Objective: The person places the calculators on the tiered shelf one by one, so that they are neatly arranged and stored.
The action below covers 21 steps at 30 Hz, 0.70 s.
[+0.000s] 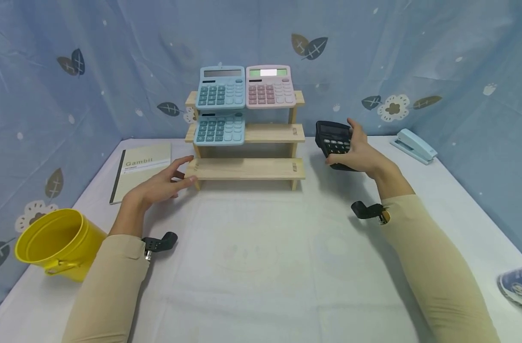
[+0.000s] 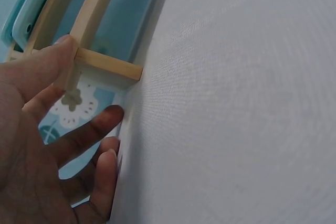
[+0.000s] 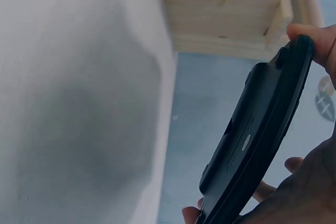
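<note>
My right hand grips a black calculator by its edges, above the table to the right of the wooden rack. In the right wrist view the calculator's underside shows, tilted and off the table. My left hand pinches the left end of the rack's lowest shelf between thumb and forefinger; the other fingers are loosely bent. On the top shelf stand a blue calculator and, beside it, a pink calculator. Another blue calculator leans on the left of the middle shelf.
A notebook lies left of the rack, behind a yellow bucket near my left forearm. On the far right lies a light blue stapler. Part of a blue printed object shows at the right edge. Patterned blue cloth hangs behind.
</note>
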Each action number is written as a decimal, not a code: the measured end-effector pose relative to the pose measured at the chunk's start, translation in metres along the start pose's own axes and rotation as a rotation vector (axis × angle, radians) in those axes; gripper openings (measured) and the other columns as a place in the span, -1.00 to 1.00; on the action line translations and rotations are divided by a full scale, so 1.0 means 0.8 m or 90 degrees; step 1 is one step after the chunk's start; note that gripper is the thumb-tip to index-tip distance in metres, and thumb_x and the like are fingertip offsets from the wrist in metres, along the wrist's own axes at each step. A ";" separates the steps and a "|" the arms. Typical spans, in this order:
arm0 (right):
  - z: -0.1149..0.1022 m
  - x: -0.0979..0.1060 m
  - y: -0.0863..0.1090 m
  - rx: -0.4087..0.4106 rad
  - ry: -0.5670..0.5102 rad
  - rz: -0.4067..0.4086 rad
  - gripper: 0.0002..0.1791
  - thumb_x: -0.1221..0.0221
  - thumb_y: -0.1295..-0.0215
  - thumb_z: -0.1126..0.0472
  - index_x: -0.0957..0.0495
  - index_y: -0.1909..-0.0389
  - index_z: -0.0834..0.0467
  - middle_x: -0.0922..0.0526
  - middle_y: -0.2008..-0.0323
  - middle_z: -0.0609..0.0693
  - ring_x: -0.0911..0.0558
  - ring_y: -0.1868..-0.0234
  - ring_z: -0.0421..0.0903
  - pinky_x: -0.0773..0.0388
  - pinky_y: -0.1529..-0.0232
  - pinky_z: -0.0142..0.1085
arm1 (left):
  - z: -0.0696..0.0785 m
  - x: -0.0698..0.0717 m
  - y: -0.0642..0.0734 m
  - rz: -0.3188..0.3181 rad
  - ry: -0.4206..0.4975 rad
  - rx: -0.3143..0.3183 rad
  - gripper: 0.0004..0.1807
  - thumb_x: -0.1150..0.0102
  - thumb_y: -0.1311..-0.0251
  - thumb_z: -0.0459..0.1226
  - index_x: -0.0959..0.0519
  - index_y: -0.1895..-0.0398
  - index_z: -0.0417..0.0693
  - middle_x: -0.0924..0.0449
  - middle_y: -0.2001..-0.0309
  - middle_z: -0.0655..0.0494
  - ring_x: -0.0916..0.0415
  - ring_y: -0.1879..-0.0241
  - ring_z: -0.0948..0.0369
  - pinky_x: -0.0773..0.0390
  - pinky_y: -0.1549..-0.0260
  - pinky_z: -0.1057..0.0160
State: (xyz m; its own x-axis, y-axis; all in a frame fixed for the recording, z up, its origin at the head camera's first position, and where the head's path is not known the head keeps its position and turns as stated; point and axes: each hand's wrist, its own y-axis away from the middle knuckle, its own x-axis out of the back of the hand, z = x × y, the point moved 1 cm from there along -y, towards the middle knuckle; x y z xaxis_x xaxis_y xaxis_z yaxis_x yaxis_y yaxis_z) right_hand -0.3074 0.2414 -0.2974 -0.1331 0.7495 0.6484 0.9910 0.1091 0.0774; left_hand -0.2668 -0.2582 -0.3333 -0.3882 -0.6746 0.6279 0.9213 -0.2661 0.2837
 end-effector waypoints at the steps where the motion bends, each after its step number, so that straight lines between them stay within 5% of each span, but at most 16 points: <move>1: -0.002 0.001 0.003 0.007 -0.005 -0.002 0.47 -0.46 -0.13 0.01 0.62 -0.61 -0.21 0.44 -0.63 0.20 0.14 -0.59 0.32 0.04 -0.47 0.34 | 0.000 -0.001 0.000 -0.001 -0.001 0.001 -0.06 -0.06 -0.36 0.34 0.22 -0.65 0.60 -0.17 -0.46 -0.24 -0.41 -0.23 -0.18 -0.44 -0.13 -0.06; 11: -0.025 0.002 0.028 0.065 -0.026 -0.016 0.44 -0.46 -0.14 0.07 0.59 -0.61 -0.24 0.42 -0.65 0.11 0.22 -0.62 0.27 0.04 -0.44 0.39 | 0.002 -0.003 -0.003 0.007 -0.008 0.002 -0.04 -0.05 -0.34 0.36 0.22 -0.65 0.58 -0.18 -0.45 -0.25 -0.41 -0.20 -0.16 -0.45 -0.10 -0.04; 21: -0.052 -0.007 0.047 0.111 -0.045 -0.031 0.41 -0.46 -0.08 0.13 0.48 -0.63 -0.24 0.34 -0.65 0.05 0.00 -0.56 0.25 -0.04 -0.44 0.33 | 0.003 -0.002 0.000 0.004 -0.009 0.002 -0.03 -0.06 -0.35 0.35 0.25 -0.66 0.56 -0.14 -0.48 -0.29 -0.34 -0.31 -0.19 -0.40 -0.24 -0.21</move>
State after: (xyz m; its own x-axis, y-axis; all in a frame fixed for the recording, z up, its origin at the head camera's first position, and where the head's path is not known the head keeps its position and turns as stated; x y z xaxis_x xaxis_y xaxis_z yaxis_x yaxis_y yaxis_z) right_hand -0.2688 0.2141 -0.2666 -0.1882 0.7837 0.5920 0.9668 0.2539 -0.0288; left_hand -0.2664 -0.2551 -0.3325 -0.3827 -0.6666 0.6397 0.9236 -0.2600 0.2817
